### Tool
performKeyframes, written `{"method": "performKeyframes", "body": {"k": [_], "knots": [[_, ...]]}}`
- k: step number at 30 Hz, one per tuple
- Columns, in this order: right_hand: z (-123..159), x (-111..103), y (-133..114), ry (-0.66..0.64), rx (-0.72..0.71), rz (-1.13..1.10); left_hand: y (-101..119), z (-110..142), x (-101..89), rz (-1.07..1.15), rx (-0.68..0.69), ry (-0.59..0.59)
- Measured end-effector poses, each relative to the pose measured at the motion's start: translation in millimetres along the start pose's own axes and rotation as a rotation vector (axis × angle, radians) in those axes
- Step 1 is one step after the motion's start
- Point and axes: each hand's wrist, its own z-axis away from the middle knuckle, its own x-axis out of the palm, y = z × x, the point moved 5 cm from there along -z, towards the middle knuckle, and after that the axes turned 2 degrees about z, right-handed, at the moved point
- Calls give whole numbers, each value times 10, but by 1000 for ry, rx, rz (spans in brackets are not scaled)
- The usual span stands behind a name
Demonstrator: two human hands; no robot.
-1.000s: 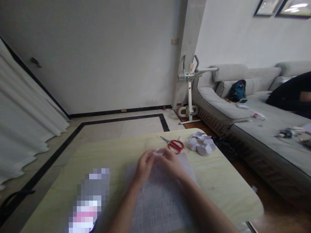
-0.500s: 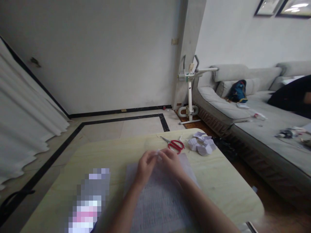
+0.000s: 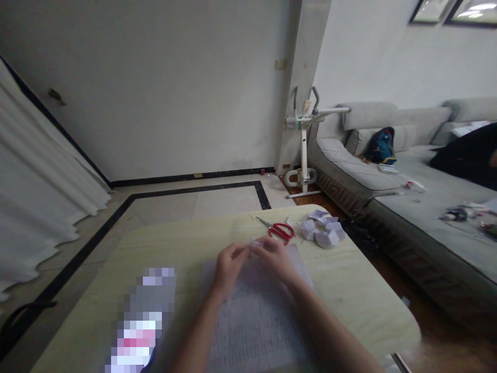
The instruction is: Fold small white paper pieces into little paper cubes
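My left hand [image 3: 232,264] and my right hand [image 3: 275,259] meet above a large sheet of paper [image 3: 256,326] covered in faint writing. Between the fingertips of both is a small piece of white paper [image 3: 255,242], mostly hidden by the fingers. Both hands are closed in a pinch on it. Just beyond the right hand lie scissors [image 3: 282,232] with red handles, their blades pointing to the far left. To their right sits a cluster of folded pale paper pieces [image 3: 328,237] arranged in a ring.
The pale wooden table [image 3: 361,295] has a rounded right corner. A pixelated blurred object [image 3: 143,316] lies on its left side. Beyond stand a white exercise machine [image 3: 304,147] and a grey sofa [image 3: 419,166] with a backpack [image 3: 382,145]. A person in dark clothing [image 3: 469,155] is at the far right.
My left hand has shifted slightly to the left, its wrist turned a little outward. Both hands still pinch the small paper piece; the scissors and folded pieces have stayed put.
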Motion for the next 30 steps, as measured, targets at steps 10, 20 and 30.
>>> {"method": "performKeyframes", "body": {"k": [10, 20, 30], "knots": [[-20, -46, 21, 62, 28, -24, -81, -2, -7, 34, -9, 32], [-22, -54, 42, 17, -18, 33, 8, 11, -8, -88, 58, -68], [-20, -70, 4, 52, -44, -14, -11, 3, 0, 42, -35, -38]]}}
